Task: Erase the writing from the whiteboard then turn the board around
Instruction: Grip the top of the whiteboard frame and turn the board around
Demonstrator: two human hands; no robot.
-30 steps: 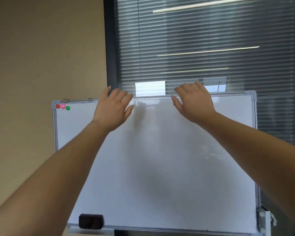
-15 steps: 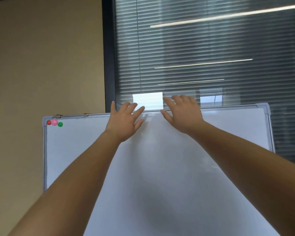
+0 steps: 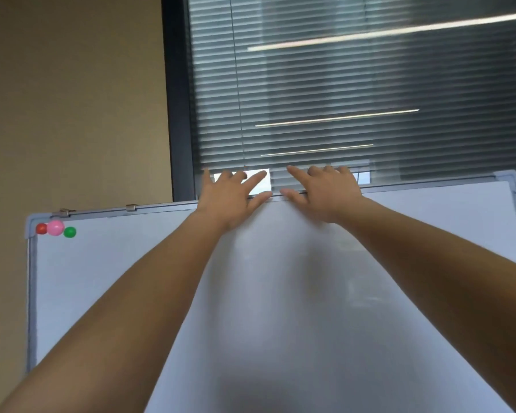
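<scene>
The whiteboard (image 3: 108, 287) fills the lower part of the view, white, framed in grey metal, with no writing visible on its face. My left hand (image 3: 230, 198) and my right hand (image 3: 322, 192) lie side by side over the middle of its top edge. The fingers of both are fairly straight and reach past the rim, and the thumbs rest on the front at the frame. Both forearms stretch up across the board's face and hide part of it.
Three round magnets, red (image 3: 41, 228), pink (image 3: 55, 227) and green (image 3: 69, 232), stick in the board's top left corner. Behind the board are a window with closed grey blinds (image 3: 355, 90) and a beige wall (image 3: 72, 99) to the left.
Both hands have slid up from the upper face of the board to over its top edge and moved closer together. The view has tilted upward, so the eraser on the tray has dropped out of sight.
</scene>
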